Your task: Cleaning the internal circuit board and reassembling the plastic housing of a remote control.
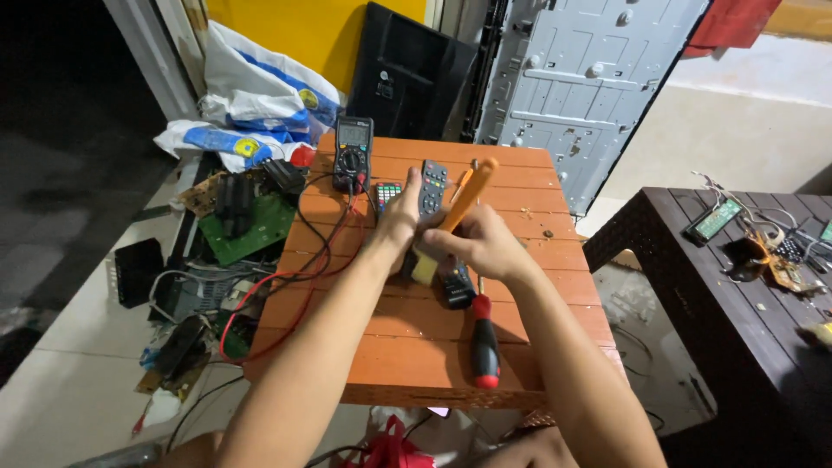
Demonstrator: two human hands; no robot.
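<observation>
My left hand (399, 221) grips a black remote control (432, 186) and holds it up over the orange slatted table (520, 269). An orange-handled brush (464, 201) is in my right hand (481, 247), its pale bristles pressed against the lower part of the remote. Just under my hands lies a second black remote (456, 286). A red-and-black screwdriver (484, 342) rests on the table nearer to me. At the table's far edge stands a black multimeter (353, 156) with red and black leads (295, 286) trailing off the left side. A small keypad with coloured buttons (386, 192) lies beside it.
Green circuit boards (247, 230) and black electronic parts litter the floor to the left. White and blue bags (251, 113) lean at the back. A grey metal panel (572, 78) stands behind the table. A dark wicker table (693, 286) with boards and wires is at right.
</observation>
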